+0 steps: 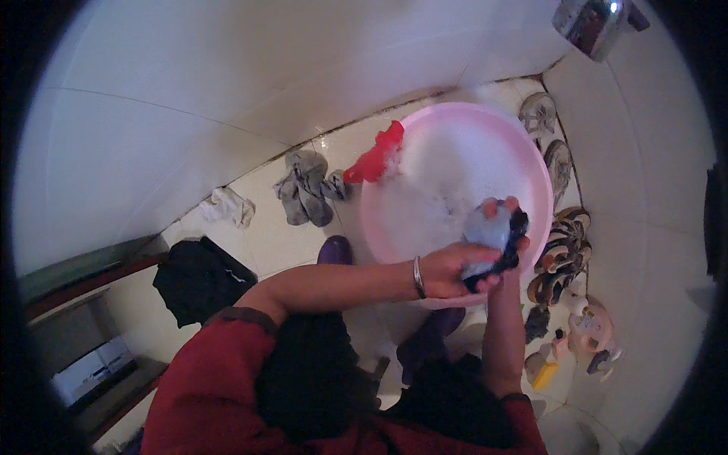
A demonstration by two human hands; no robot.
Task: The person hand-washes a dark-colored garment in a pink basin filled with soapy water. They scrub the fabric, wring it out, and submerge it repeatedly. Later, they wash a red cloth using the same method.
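Note:
Above the near right part of a pink basin (543, 170) of sudsy water, my left hand (446, 270) and my right hand (522, 244) grip a light-blue and black item (488, 230), perhaps a wet cloth or sock; its exact kind is unclear. My left hand, with a bracelet at the wrist, holds it from the left with the thumb across its front. My right hand is mostly hidden behind it, with fingertips showing at its top and right edge. A red wet cloth (375, 159) hangs over the basin's left rim.
Grey cloths (304, 187), a white cloth (227, 207) and a black garment (202, 278) lie on the tiled floor at left. Shoes and sandals (560, 244) line the right wall, with a yellow item (545, 375) nearer. A metal fixture (591, 25) is at upper right; a shelf (96, 273) stands left.

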